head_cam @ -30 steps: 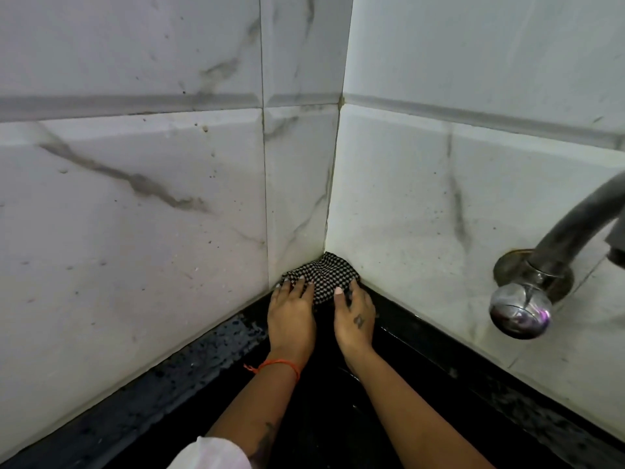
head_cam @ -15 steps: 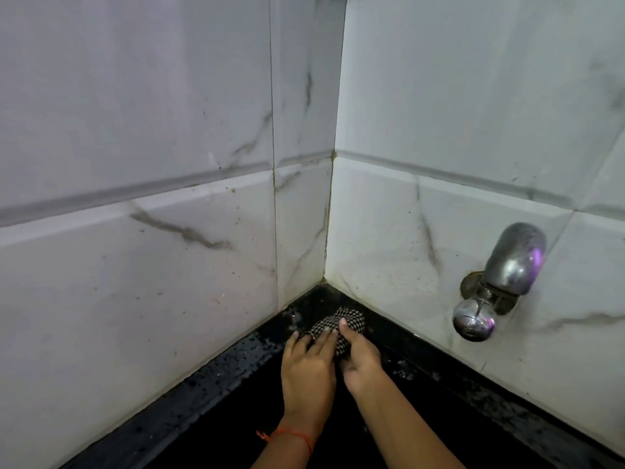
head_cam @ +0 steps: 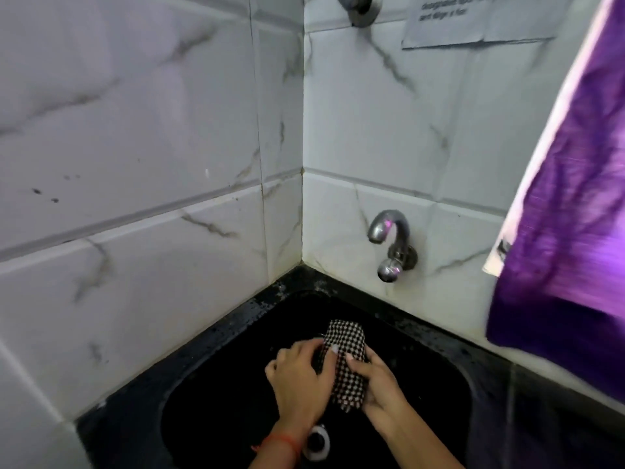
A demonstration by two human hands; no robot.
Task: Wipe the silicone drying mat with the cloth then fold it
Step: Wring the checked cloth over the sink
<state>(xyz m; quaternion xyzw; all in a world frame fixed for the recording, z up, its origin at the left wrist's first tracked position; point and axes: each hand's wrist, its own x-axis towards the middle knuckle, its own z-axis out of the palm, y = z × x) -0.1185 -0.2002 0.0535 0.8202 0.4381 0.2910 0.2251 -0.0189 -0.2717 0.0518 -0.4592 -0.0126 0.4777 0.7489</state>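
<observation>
A black-and-white checked cloth (head_cam: pixel 345 360), bunched into a roll, sits over the black sink basin (head_cam: pixel 209 401) in the tiled corner. My left hand (head_cam: pixel 301 380) grips its left side with curled fingers. My right hand (head_cam: pixel 378 387) holds its right side, thumb across the fabric. An orange thread circles my left wrist. No silicone drying mat can be made out in this view.
A metal tap (head_cam: pixel 389 245) juts from the right wall above the sink. A purple cloth (head_cam: pixel 571 231) hangs at the right edge. A white drain ring (head_cam: pixel 316 441) lies below my left wrist. A paper notice (head_cam: pixel 473 18) is stuck high on the wall.
Both hands pulled the checked cloth back out of the corner and over the sink basin. The view rose and widened, bringing the purple cloth and notice into sight.
</observation>
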